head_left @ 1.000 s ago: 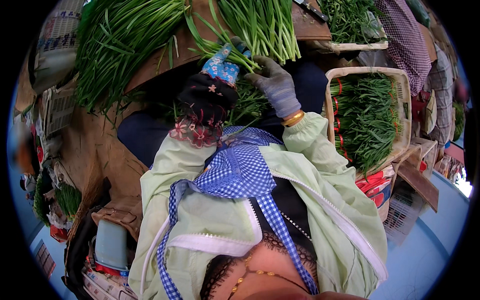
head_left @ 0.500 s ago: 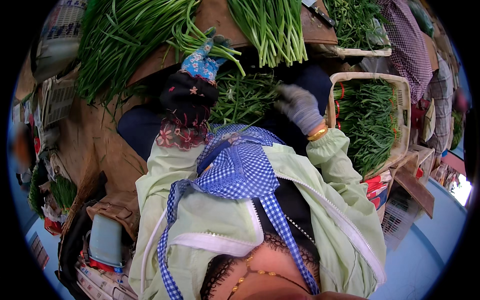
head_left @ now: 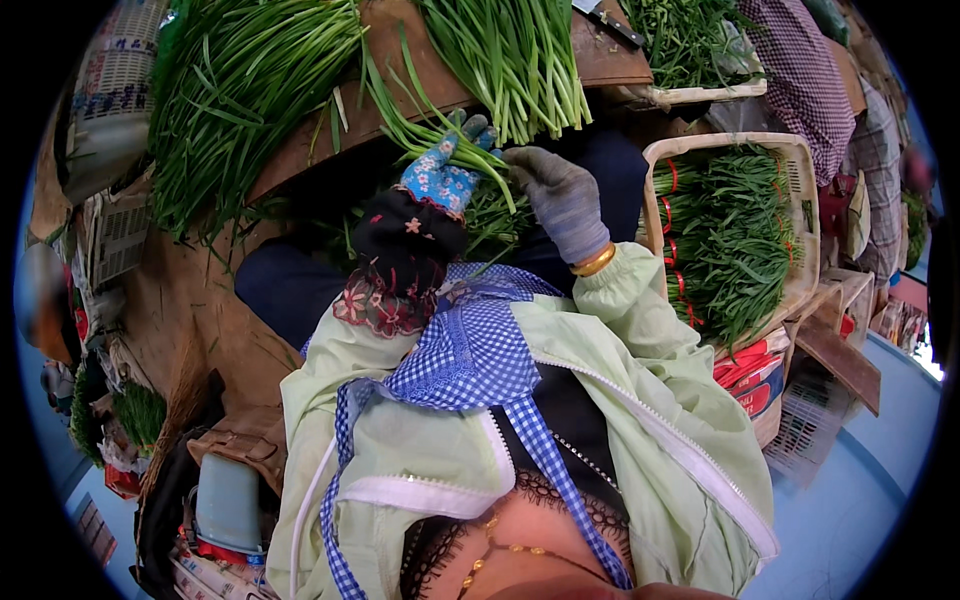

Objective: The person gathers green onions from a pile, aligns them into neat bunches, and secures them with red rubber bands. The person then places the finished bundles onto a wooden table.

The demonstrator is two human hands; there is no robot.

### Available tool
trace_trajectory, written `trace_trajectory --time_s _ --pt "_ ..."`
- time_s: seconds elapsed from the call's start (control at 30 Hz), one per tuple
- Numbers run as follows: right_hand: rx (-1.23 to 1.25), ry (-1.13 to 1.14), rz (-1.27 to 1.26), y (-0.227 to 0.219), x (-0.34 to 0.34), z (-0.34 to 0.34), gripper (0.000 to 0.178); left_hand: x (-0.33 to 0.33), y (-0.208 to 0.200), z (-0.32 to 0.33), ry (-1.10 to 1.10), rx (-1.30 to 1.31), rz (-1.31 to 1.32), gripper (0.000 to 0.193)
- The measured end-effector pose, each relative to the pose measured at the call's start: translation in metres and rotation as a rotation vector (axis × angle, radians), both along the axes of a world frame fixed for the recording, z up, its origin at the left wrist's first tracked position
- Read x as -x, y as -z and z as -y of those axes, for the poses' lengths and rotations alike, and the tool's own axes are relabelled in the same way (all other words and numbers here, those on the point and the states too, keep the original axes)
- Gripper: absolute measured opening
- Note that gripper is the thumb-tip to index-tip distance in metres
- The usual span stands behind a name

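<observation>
My left hand (head_left: 441, 178), in a blue flowered glove, is closed around a few long garlic chives (head_left: 485, 160). Their pale stalk ends point to the right and toward me, while the leaves trail back over the board's edge. My right hand (head_left: 566, 200), in a grey knit glove, has its fingertips pinched at these stalks, just beside the left fingers. What exactly lies between those fingertips is partly hidden. Below both hands, loose green leaves (head_left: 488, 224) lie between my knees.
On the brown board (head_left: 392, 28) ahead lie a large chive heap (head_left: 250, 95), a second pile (head_left: 510, 60) and a knife (head_left: 618, 28). At right, a pale crate (head_left: 808, 200) holds red-banded bundles; another crate (head_left: 690, 96) of greens stands behind. A broom (head_left: 178, 400) is at left.
My left hand has moved right and nearer with the chives. My right hand has come left and forward from above the loose leaves to the stalks.
</observation>
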State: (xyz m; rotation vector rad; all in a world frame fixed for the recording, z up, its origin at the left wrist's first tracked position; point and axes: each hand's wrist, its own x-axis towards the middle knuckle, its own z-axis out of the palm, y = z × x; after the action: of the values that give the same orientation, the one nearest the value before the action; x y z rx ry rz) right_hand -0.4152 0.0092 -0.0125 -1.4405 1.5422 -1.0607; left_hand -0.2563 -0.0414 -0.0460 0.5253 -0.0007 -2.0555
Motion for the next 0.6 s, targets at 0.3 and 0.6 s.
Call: trace_trajectory --time_s 0.3,0.6 --pt "0.207 -0.13 -0.869 0.004 -0.005 0.002 0.057 0.028 0.002 0.002 -0.038 -0.116 0.041 0.03" --pt "0.298 -0.167 -0.734 0.007 0.03 -0.011 0.054 -0.004 -0.011 0.055 0.087 0.169 -0.175 0.019"
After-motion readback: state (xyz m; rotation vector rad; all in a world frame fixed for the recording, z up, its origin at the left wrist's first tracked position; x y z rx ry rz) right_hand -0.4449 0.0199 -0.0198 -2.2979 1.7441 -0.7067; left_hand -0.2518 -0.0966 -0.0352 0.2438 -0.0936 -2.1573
